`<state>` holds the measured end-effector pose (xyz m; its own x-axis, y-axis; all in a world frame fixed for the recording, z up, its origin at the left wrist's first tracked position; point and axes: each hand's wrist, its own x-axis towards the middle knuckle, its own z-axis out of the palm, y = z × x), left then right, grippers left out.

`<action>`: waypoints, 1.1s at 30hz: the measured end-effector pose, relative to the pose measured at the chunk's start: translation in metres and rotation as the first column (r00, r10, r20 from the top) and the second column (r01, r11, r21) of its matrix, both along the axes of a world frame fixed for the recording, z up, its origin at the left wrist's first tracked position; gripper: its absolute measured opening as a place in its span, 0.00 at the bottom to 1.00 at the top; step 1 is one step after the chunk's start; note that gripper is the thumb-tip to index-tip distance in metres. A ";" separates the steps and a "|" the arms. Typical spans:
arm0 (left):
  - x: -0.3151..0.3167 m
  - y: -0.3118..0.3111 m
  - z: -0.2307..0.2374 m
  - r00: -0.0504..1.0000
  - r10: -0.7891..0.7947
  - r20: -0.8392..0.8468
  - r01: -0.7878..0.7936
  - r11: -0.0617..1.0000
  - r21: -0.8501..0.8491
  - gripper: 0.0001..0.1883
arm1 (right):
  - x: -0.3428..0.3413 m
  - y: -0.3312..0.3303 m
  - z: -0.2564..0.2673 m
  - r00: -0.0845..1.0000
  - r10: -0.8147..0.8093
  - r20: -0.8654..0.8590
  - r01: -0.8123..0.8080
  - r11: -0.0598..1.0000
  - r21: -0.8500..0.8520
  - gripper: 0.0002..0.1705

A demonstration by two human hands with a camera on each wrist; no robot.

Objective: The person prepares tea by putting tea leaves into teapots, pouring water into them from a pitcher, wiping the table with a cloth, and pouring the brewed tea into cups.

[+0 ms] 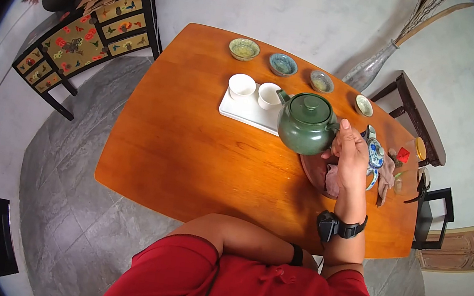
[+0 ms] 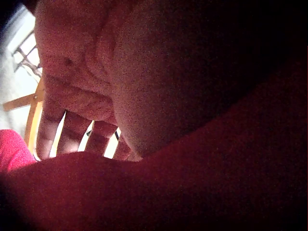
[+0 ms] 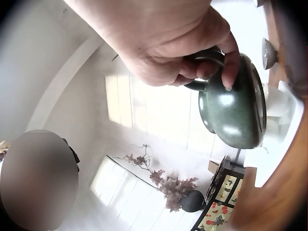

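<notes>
- Green teapot (image 1: 307,125), aloft at the right end of the white tray (image 1: 248,114), spout (image 1: 283,96) towards the nearer white cup (image 1: 269,97)
- Right hand (image 1: 351,156): fingers curled round the handle (image 3: 194,86), to the right of the tray
- Left hand (image 2: 89,86): fingers loosely extended, slightly apart; nothing seen in it
- Likely ceramic: stiff, fairly heavy, slick-glazed, breakable; best taken by the handle, which bears the weight from one side, with the loose-looking lid (image 1: 311,108) watched when tilting

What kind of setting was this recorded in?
Probably a home's tea or dining area: a wooden table set with a green teapot and small bowls, plus a butterfly-decorated cabinet on a gray tiled floor.
</notes>
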<state>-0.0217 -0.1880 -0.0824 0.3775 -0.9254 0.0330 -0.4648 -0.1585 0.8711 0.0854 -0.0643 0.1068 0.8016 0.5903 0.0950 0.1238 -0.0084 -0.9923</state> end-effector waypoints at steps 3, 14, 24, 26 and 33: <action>-0.001 -0.001 -0.001 1.000 0.004 -0.005 -0.004 1.000 0.001 0.19 | -0.002 0.003 0.007 1.000 0.002 0.010 -0.001 0.999 -0.044 0.25; -0.002 -0.005 -0.010 1.000 0.008 -0.020 -0.008 1.000 0.005 0.20 | 0.013 0.006 0.015 0.989 0.048 0.141 -0.029 0.991 -0.130 0.25; 0.000 -0.011 -0.015 0.999 0.006 -0.034 -0.006 1.000 0.013 0.20 | 0.013 0.008 0.019 0.985 0.044 0.169 -0.026 0.994 -0.104 0.24; 0.001 -0.014 -0.016 0.999 0.005 -0.037 -0.004 1.000 0.015 0.20 | 0.014 0.008 0.019 0.984 0.046 0.172 -0.027 0.993 -0.111 0.24; 0.001 -0.014 -0.018 0.999 0.005 -0.044 -0.004 1.000 0.020 0.20 | 0.017 0.008 0.021 0.982 0.066 0.179 -0.045 0.992 -0.120 0.23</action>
<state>-0.0209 -0.2017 -0.1001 0.3821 -0.9241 -0.0018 -0.4252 -0.1775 0.8875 0.1020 -0.0566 0.1276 0.7426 0.6490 0.1655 0.3064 -0.1094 -0.9456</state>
